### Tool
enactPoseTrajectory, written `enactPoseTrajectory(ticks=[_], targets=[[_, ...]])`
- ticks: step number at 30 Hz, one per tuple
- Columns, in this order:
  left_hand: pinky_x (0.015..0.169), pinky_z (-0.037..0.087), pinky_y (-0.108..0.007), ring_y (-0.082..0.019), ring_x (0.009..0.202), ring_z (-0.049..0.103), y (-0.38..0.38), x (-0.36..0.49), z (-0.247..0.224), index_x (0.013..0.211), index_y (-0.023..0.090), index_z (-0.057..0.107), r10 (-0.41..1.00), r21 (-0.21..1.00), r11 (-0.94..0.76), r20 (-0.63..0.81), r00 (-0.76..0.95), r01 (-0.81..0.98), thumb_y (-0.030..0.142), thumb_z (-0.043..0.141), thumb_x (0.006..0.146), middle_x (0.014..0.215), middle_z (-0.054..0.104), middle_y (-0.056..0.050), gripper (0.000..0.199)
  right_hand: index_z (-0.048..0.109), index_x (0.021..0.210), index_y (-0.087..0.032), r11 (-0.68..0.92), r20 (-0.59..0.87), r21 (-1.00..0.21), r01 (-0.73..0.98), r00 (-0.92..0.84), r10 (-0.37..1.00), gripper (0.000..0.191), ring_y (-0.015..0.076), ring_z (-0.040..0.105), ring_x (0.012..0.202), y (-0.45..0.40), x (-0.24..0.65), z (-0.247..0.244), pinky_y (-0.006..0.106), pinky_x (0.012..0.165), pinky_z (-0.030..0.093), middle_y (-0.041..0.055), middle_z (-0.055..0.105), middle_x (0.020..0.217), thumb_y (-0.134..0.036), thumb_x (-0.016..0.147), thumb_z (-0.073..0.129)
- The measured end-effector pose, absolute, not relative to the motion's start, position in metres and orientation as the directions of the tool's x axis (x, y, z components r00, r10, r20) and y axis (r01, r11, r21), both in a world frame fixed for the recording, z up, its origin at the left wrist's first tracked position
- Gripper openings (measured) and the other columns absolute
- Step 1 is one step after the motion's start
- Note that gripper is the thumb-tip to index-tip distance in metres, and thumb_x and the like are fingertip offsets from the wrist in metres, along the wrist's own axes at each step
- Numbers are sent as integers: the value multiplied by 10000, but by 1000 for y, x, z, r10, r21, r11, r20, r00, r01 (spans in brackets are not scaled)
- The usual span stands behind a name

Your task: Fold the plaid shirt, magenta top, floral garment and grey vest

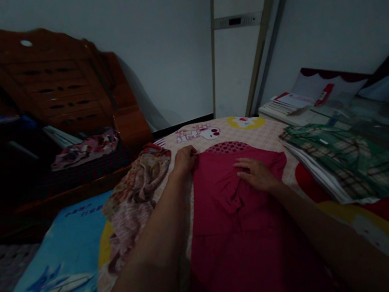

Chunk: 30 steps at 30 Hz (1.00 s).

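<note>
A deep pink dress (232,252) lies spread out in front of me, its neckline edged by a dotted, lace-like panel (229,147) at the far end. My left hand (184,162) is closed on the dress's far left shoulder corner, fingers curled over the edge. On the right, my right hand (257,174) rests over the upper front with its fingers stretched and apart. Small creases gather in the cloth between the hands. The near end of the dress runs into shadow at the bottom of the view.
Crumpled patterned clothes (138,188) lie left of the dress on the printed cloth (182,135). A green plaid garment (349,152) sits on a stack at right, near papers (290,102). A blue printed bag or sheet (67,253) and a wooden chair (57,88) are at left.
</note>
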<state>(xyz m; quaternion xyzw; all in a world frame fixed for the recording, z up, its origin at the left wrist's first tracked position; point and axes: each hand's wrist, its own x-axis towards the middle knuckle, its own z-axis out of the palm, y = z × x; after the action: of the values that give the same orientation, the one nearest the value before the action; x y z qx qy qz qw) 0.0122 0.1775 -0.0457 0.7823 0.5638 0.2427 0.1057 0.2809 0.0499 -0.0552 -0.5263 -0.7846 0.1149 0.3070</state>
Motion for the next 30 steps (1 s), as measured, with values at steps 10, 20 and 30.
enactPoseTrajectory(ticks=[10,20,30], targets=[[697,473,-236,-134,718,620,148,59,-9,829,144,721,712,710,-587,224,665,389,152,602,793,785,703,-18,125,759,980,-152,307,401,-562,768,-71,913,251,246,701,955,48,284,-37,394,903,527,117,757,1022,-130,807,578],[891,473,-315,-192,991,614,132,93,-48,1109,182,670,584,489,-774,305,752,402,172,598,850,1075,694,-68,269,774,888,-199,244,332,-660,710,-16,943,271,218,710,819,45,281,-31,339,787,541,57,773,891,-71,706,621],[800,467,-292,-171,850,591,129,102,-51,894,166,636,675,584,-687,292,677,433,155,587,813,901,662,-36,96,742,763,-171,223,313,-653,724,-9,950,139,197,682,723,44,277,-28,290,685,504,56,753,774,-122,697,630]])
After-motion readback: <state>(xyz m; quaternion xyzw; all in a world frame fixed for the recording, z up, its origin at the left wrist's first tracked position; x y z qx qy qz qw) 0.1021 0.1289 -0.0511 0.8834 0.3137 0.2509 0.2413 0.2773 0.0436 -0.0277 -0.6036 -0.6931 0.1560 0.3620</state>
